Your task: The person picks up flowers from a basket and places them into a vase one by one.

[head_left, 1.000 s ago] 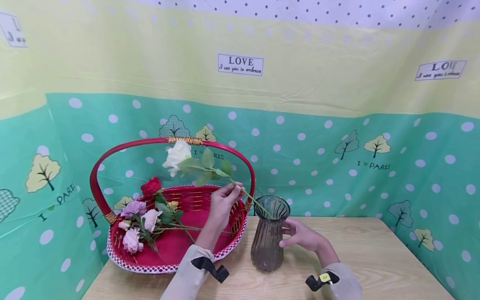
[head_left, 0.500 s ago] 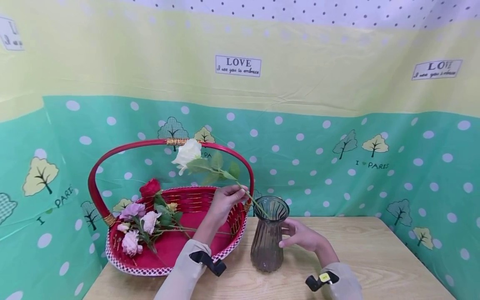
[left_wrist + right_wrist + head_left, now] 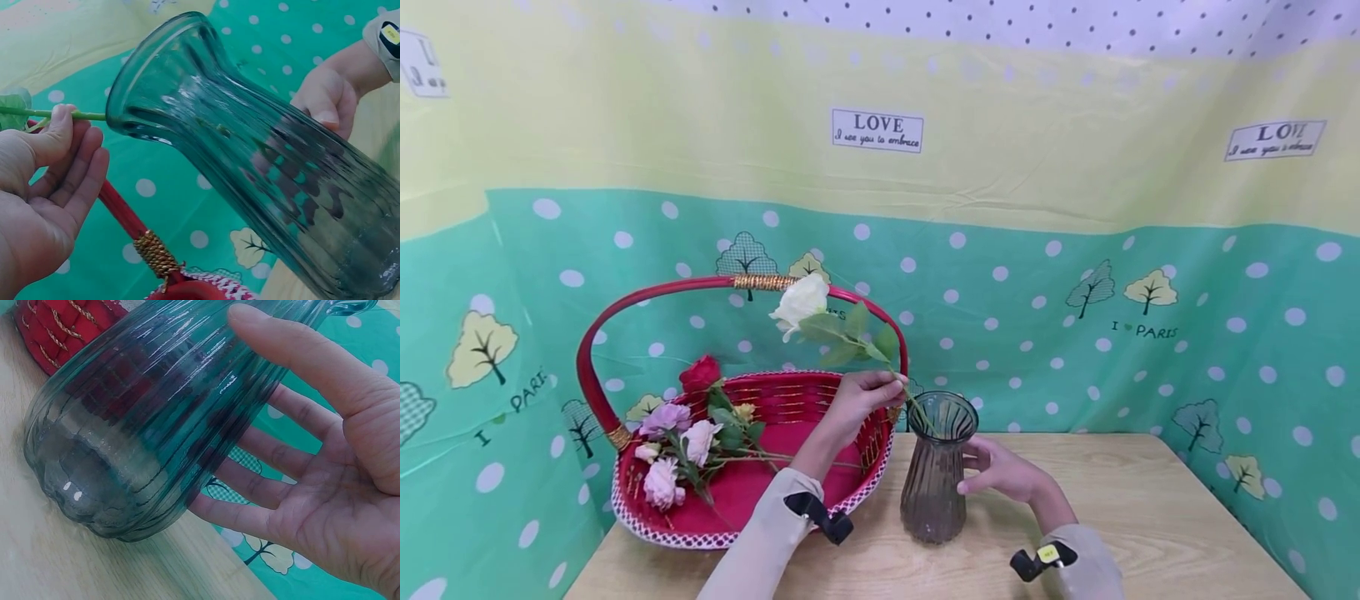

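My left hand (image 3: 859, 404) pinches the green stem of a white rose (image 3: 802, 306) between thumb and fingers. The bloom leans up to the left, in front of the basket's handle, and the stem's lower end lies inside the mouth of a grey ribbed glass vase (image 3: 934, 492). In the left wrist view the stem (image 3: 94, 116) enters at the flared rim. My right hand (image 3: 1003, 471) holds the upright vase from its right side. The right wrist view has the thumb (image 3: 250, 315) across the near side of the glass and the fingers behind it.
Left of the vase stands a red woven basket (image 3: 681, 540) with a tall arched handle. In it lie a red rose (image 3: 701, 373), a purple flower (image 3: 666, 419) and several pale pink ones. The wooden table (image 3: 1135, 517) meets a green dotted curtain (image 3: 1037, 333) behind.
My left hand has moved a little to the right toward the vase, taking the white rose with it, and the stem has become steeper. My right hand and the vase have stayed in place.
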Action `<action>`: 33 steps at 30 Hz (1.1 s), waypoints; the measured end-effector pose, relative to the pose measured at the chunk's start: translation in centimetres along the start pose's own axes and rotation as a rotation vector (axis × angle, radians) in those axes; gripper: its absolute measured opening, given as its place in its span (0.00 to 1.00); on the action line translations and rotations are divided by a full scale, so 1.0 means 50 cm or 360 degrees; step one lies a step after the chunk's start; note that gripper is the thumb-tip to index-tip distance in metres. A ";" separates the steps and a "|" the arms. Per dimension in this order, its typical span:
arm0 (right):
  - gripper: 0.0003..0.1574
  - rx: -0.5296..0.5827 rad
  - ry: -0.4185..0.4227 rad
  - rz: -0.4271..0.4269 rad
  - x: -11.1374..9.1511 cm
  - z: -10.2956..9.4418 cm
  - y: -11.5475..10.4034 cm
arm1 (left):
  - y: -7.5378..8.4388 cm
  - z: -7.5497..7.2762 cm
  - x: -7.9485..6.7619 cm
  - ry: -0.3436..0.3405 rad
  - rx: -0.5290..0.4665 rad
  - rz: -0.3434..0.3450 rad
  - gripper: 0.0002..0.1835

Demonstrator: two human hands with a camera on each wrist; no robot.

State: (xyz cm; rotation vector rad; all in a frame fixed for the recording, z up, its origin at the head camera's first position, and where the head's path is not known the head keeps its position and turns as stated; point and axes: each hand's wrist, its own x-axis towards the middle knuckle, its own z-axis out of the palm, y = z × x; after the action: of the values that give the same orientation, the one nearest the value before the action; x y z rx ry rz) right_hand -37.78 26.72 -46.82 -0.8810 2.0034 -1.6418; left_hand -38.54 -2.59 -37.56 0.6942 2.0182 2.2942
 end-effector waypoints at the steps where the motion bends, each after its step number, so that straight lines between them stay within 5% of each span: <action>1: 0.50 -0.0011 0.0004 0.0000 0.000 -0.001 0.000 | -0.002 0.002 0.000 -0.0010 0.0001 0.0005 0.09; 20: 0.49 0.0023 -0.0020 -0.0030 0.003 -0.001 0.004 | -0.021 0.038 -0.005 0.0144 0.0114 -0.0147 0.19; 27: 0.50 0.0004 -0.0024 -0.0010 0.002 -0.004 0.007 | -0.019 0.049 -0.005 0.0307 -0.0093 -0.0111 0.17; 33: 0.51 -0.0001 -0.0013 0.0018 0.001 -0.005 0.003 | -0.015 0.048 -0.004 0.0326 -0.0175 -0.0102 0.16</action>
State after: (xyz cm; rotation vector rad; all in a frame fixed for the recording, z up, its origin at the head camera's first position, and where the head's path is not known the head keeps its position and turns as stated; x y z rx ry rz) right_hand -38.00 26.88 -46.91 -0.8738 1.9996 -1.6293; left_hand -37.78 -0.25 -38.14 0.3971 1.9383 2.5075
